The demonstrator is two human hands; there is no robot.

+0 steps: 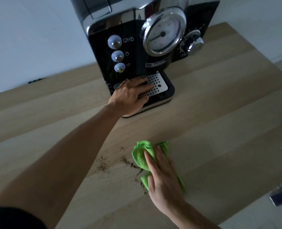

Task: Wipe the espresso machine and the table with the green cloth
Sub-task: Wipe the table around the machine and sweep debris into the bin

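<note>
Left arm (71, 154) stretches forward, left hand (130, 95) flat on the espresso machine's (137, 38) drip tray (158, 85), fingers relaxed. Right hand (163, 177) presses the green cloth (141, 156) onto the desk (219, 113), fingers straight. Coffee grounds (104, 164) lie just left of them, so the desk is unfinished.

Pretty dim in here, flat greyish light. A plain pale wall (29, 30) runs from 9 to 1 o'clock behind a light wood desk (219, 113) with wide plank-like bands. Pale floor (260, 217) peeks out around 4 to 5 o'clock, with a blurry dark purplish thing (280, 197) on it. There's a small dark bit (35, 81) by the wall at 10 o'clock, can't tell what.
</note>
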